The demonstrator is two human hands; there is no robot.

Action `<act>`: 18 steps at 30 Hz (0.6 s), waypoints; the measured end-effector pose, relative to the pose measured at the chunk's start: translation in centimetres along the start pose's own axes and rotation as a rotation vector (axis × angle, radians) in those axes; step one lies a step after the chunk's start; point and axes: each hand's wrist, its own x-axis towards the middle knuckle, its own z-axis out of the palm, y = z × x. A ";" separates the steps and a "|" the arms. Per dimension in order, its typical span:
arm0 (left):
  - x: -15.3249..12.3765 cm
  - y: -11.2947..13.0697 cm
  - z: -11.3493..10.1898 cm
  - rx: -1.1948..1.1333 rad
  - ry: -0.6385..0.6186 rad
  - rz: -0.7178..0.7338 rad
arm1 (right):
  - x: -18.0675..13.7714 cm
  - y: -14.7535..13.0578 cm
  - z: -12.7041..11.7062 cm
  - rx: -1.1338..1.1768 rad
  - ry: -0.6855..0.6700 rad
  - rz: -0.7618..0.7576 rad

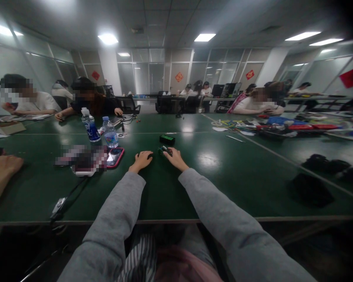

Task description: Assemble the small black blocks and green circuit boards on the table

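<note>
Here you have both arms stretched far forward over the green table (229, 172), the grey sleeves reaching almost to the wrists. Your left hand (141, 159) lies on the table with the fingers curved over a small dark object (150, 156) that shows just past its fingertips; the object is too small and too much covered to say what it is, and I cannot tell whether the fingers grasp it or only rest on it. Your right hand (173, 157) is just beside the left one, and its fingers close on a small dark green part (163, 150), which sticks out past the fingertips toward the left hand. The two hands are near each other but seem not to touch. A little beyond your right fingertips stands a small black box (167, 139), apart from the hand. To the left of your left fingers lies a phone in a red case (115, 156), and farther beyond it two water bottles (100, 129) stand upright. As I judge it, the work is at an early or middle point: the small pieces are in your hands, not yet joined as far as one can see, and the black box is untouched. At the left edge another person's hand (6, 163) rests on the table, well apart from yours.
</note>
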 end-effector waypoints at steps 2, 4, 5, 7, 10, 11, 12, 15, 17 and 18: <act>-0.1 0.0 0.0 0.007 0.003 0.002 | -0.3 -0.3 0.0 -0.051 -0.010 -0.085; -0.1 -0.1 0.0 0.012 0.005 0.008 | -0.3 -0.3 -0.2 -0.026 -0.020 -0.110; -0.1 -0.1 0.0 0.013 0.006 0.011 | -0.2 -0.3 -0.3 0.010 -0.027 -0.089; -0.1 -0.2 0.0 0.014 0.010 0.018 | 0.1 -0.2 -0.5 0.092 -0.047 -0.012; -0.1 -0.3 0.0 0.012 0.014 0.030 | 0.5 0.0 -0.8 0.137 -0.057 0.044; -0.1 -0.3 -0.1 0.013 0.012 0.031 | 0.6 0.1 -0.8 0.126 -0.055 0.038; -0.2 -0.2 -0.1 0.015 0.008 0.030 | 0.6 0.1 -0.9 0.107 -0.053 0.029; -0.2 -0.1 -0.2 0.023 -0.008 0.019 | 0.8 0.4 -0.9 0.006 -0.051 0.000; -0.3 -0.1 -0.3 0.022 -0.005 0.022 | 1.0 0.7 -0.9 -0.075 -0.032 -0.012; -0.2 -0.2 -0.3 0.020 -0.003 0.025 | 1.1 0.9 -0.9 -0.107 -0.017 -0.010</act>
